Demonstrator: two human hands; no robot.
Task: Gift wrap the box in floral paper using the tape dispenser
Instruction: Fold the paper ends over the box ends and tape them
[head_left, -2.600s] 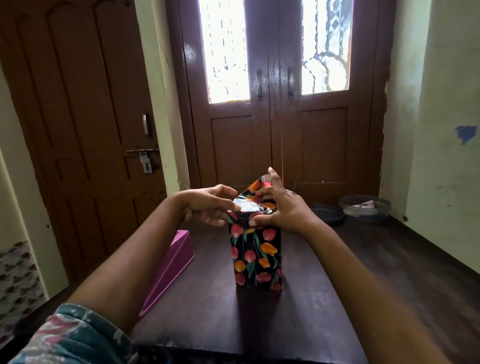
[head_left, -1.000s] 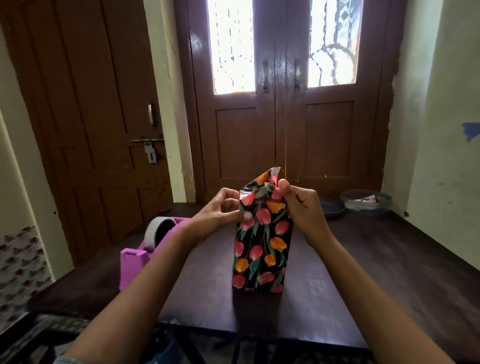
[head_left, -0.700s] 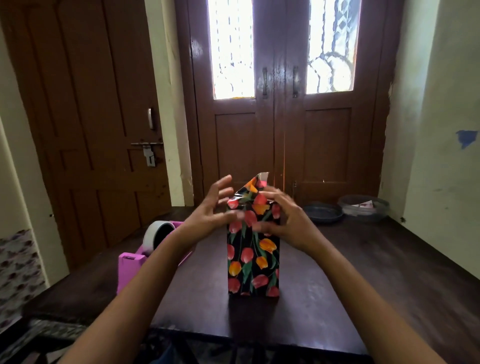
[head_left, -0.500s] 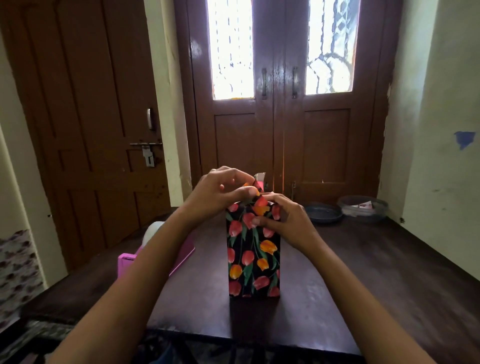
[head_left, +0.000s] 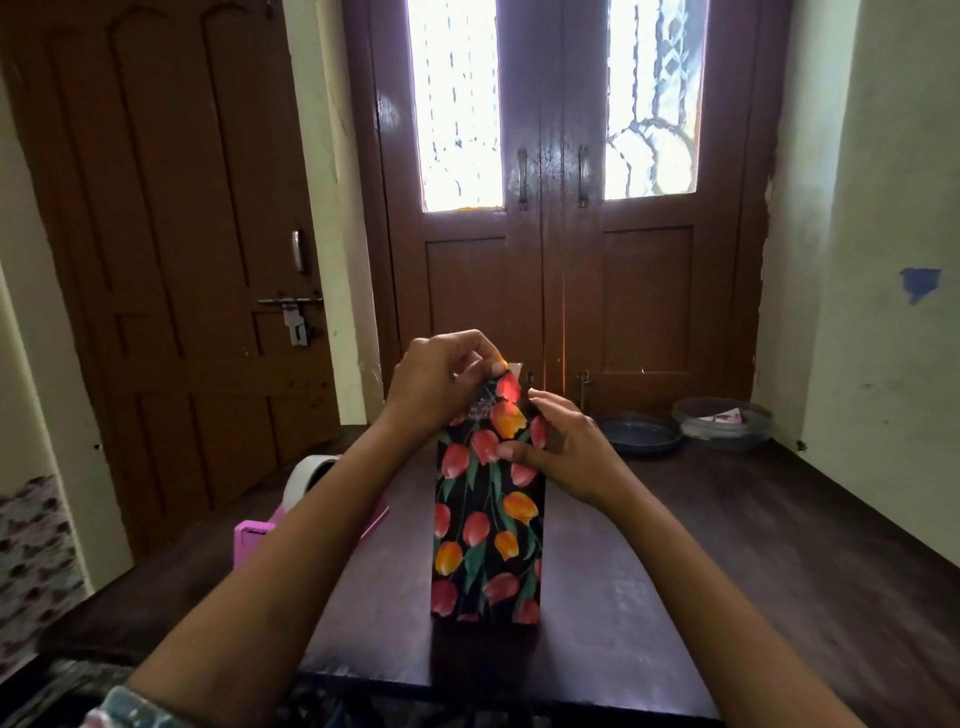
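Tape dispenser (head_left: 253, 540), pink plastic, behind left forearm (head_left: 322, 525); left hand (head_left: 436, 384) pinching tulip-print paper flap (head_left: 506, 388), right hand (head_left: 566, 452) gripping upright wrapped box (head_left: 485, 540).

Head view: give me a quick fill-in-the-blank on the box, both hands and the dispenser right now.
The floral-wrapped box stands ____ on the table. The left hand pinches the paper flap at the box's ____ end. The right hand holds the box's upper ____ side. The tape dispenser, coloured ____, sits left of the box.
Missing words: upright; top; right; pink.
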